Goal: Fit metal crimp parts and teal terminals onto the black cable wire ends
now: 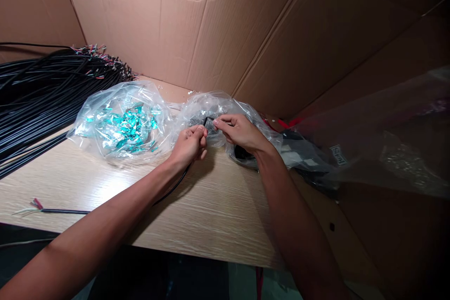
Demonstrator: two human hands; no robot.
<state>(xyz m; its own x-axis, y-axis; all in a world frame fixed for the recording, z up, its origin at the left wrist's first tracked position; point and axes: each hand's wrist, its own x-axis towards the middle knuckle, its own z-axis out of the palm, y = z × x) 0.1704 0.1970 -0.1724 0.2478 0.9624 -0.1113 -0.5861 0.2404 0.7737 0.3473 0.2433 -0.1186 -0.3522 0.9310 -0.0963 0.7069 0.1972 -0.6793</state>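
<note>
My left hand (191, 144) is closed in a pinch around a black cable (180, 182), close to its upper end. From under that hand the cable curves down behind my left forearm. My right hand (236, 130) pinches at the cable's tip, and a thin dark piece shows between the two hands. What exactly the right fingertips hold is too small to make out. Just behind both hands lies a clear plastic bag (220, 101) with small grey metallic pieces in it. At the left front, a black cable end (65, 211) with bare coloured wires rests on the table.
A large bundle of black cables (45, 84) with stripped ends lies at the left. Beside it sits a clear bag of teal pieces (131, 126). More plastic bags (309, 157) lie at the right. Cardboard walls (183, 23) enclose the wooden table (218, 215).
</note>
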